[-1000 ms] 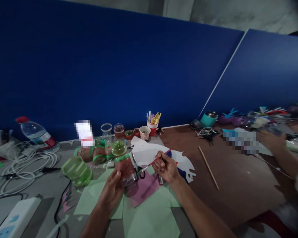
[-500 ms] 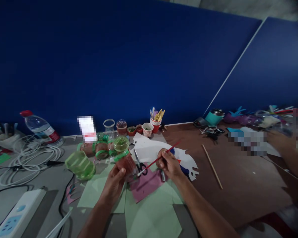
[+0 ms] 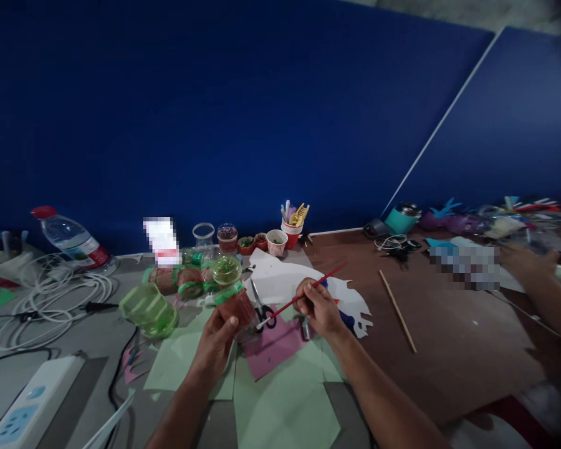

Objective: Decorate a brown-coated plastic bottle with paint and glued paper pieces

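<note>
My left hand point(image 3: 216, 345) is wrapped round a small plastic bottle point(image 3: 236, 307) with a reddish-brown middle, a green band and a clear lower end. The bottle tilts, and a green cup-like piece point(image 3: 227, 270) shows at its upper end. In my right hand point(image 3: 318, 305) a thin red paintbrush point(image 3: 285, 307) is pinched. Its pale tip is at the bottle's lower right side; whether it touches, I cannot tell. Black-handled scissors point(image 3: 265, 317) lie behind the bottle, partly on a pink sheet point(image 3: 271, 349). Similar banded bottles point(image 3: 190, 282) lie behind my left hand.
Pale green sheets point(image 3: 285, 411) lie under my hands. A green plastic container point(image 3: 148, 312), coiled white cable point(image 3: 51, 312) and power strip point(image 3: 37, 399) are on the left. Paper cups point(image 3: 277, 243) stand at the back. On the right are a wooden stick point(image 3: 397, 312) and another person's hand point(image 3: 530, 268).
The view has shifted slightly. My hands keep nearly the same pose, with the brush tip still near the bottle's lower end. The other person's hand on the right has moved.
</note>
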Motion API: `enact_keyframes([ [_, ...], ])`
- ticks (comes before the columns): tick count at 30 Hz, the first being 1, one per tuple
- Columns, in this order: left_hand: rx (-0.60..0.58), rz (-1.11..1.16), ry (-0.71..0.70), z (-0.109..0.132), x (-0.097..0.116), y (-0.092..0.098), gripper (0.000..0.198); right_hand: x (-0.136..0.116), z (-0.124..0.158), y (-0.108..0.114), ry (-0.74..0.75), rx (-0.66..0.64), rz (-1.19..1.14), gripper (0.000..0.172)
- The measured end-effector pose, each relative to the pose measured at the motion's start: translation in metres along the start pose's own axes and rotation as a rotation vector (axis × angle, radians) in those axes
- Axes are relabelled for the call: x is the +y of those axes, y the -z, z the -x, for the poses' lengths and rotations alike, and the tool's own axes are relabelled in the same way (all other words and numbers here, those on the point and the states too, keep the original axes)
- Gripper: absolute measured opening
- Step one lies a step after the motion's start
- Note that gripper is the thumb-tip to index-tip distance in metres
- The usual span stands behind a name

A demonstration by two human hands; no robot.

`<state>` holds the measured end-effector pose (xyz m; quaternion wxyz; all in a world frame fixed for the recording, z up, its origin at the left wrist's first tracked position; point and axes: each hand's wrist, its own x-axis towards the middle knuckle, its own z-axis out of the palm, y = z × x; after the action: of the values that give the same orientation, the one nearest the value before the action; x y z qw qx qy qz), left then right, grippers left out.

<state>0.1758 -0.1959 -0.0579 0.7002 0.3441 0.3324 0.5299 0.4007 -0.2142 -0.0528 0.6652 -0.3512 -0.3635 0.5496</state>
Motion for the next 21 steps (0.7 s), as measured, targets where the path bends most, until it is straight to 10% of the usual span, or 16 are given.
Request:
enact_keyframes([
  [21,-0.061,0.085,0.086,0.001,0.003,0.002,0.048,-0.011,-0.005,0.008,0.082,0.043,0.032,0.037],
])
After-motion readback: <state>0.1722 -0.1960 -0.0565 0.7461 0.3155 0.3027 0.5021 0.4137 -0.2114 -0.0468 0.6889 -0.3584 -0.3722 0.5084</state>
